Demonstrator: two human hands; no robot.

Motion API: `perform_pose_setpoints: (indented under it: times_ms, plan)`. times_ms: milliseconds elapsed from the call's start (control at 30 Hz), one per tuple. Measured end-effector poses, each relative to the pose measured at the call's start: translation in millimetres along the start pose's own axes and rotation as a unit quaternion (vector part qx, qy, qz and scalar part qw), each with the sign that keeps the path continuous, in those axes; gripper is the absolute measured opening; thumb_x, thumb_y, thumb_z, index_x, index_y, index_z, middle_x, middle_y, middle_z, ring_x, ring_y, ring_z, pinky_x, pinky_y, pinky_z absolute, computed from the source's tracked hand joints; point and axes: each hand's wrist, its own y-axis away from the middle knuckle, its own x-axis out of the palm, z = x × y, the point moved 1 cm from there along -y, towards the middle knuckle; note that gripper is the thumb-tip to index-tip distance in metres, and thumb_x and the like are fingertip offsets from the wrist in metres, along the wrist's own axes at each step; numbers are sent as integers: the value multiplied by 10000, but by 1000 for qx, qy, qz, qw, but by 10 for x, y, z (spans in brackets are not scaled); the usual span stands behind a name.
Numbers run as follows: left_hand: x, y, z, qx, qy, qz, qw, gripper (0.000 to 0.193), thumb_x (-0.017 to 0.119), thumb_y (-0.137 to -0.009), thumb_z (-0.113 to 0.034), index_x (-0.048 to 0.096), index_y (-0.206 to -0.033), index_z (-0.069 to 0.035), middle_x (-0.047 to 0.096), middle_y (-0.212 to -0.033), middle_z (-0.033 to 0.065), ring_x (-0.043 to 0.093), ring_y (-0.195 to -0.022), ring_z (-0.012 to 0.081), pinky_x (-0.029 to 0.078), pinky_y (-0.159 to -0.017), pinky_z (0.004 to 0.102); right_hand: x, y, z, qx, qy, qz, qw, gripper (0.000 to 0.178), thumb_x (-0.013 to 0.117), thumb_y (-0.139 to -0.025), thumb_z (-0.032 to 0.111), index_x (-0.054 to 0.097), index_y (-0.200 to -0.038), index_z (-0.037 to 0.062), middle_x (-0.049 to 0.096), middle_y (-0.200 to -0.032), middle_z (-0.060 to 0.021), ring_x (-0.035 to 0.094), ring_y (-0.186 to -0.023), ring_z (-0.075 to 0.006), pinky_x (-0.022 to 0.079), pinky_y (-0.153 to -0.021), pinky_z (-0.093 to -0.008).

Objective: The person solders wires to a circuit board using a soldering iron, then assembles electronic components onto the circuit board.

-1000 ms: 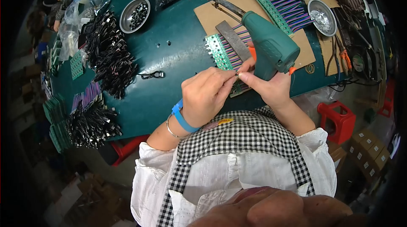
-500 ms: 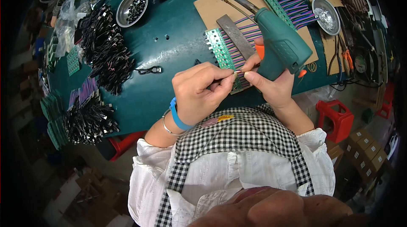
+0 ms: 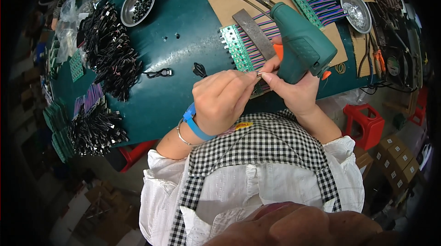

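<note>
My right hand (image 3: 298,90) is wrapped around a green soldering gun (image 3: 305,46) with an orange trigger, its long metal tip pointing up and left. That hand's thumb and forefinger also pinch a small wire end (image 3: 260,74), where my left hand's (image 3: 225,92) fingertips meet them. My left hand is closed in a pinch; most of what it holds is hidden. A black plug on a cable (image 3: 199,70) lies just beyond its knuckles. Below the fingertips sits a green circuit board strip (image 3: 239,50) with rows of coloured wires, and a flat metal bar (image 3: 252,33) rests across the wires.
The boards lie on cardboard (image 3: 220,5). At left are black cable bundles (image 3: 108,53), a coiled cable (image 3: 158,73) and a bowl of small black parts (image 3: 125,11). A metal bowl (image 3: 367,24), orange-handled pliers (image 3: 378,60) and another wired board (image 3: 298,0) are at right.
My left hand has turned slightly, its knuckles rolling over the fingers. The black plug has shifted left and shows more fully. My right hand still holds the soldering gun.
</note>
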Motion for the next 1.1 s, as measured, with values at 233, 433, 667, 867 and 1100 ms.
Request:
perform_pose_setpoints:
  times_ms: [233, 433, 667, 867, 1100]
  plan:
    - [-47, 5, 57, -233, 226, 76, 943, 90, 701, -762, 22, 637, -823, 36, 643, -724, 62, 607, -633, 65, 483, -532, 190, -5, -13, 11, -11, -48, 7, 999, 473, 661, -752, -78, 487, -1192, -77, 642, -844, -71, 608, -757, -102, 514, -678, -232]
    - [-1, 49, 39, -307, 294, 18, 905, 26, 648, -789, 53, 622, -787, 51, 651, -788, 53, 582, -664, 40, 506, -585, 182, 4, 19, -5, 32, 6, 34, 999, 604, 666, -706, -86, 411, -1252, -51, 622, -788, -87, 575, -667, -100, 463, -581, -207]
    - [-148, -69, 170, -293, 128, 74, 944, 45, 663, -717, 35, 629, -714, 8, 616, -638, 46, 576, -558, 72, 465, -511, 211, -207, 115, -30, 41, 24, 16, 999, 522, 648, -743, -91, 454, -1226, -73, 641, -899, -81, 620, -764, -115, 515, -681, -250]
    - [-10, -155, 423, -182, -18, 201, 962, 44, 676, -711, -41, 664, -744, -16, 604, -624, 66, 529, -519, 118, 418, -494, 240, -438, 293, 123, 57, 6, -45, 997, 603, 616, -724, -57, 391, -1284, -55, 603, -736, -125, 545, -584, -139, 438, -527, -219]
    - [71, -231, 578, -203, -17, 251, 946, 68, 653, -684, -75, 664, -722, -19, 581, -596, 97, 528, -506, 195, 433, -498, 298, -743, 521, 191, 76, -21, -32, 996, 588, 667, -732, 87, 399, -1208, -131, 523, -1114, -230, 543, -525, -151, 427, -405, -240]
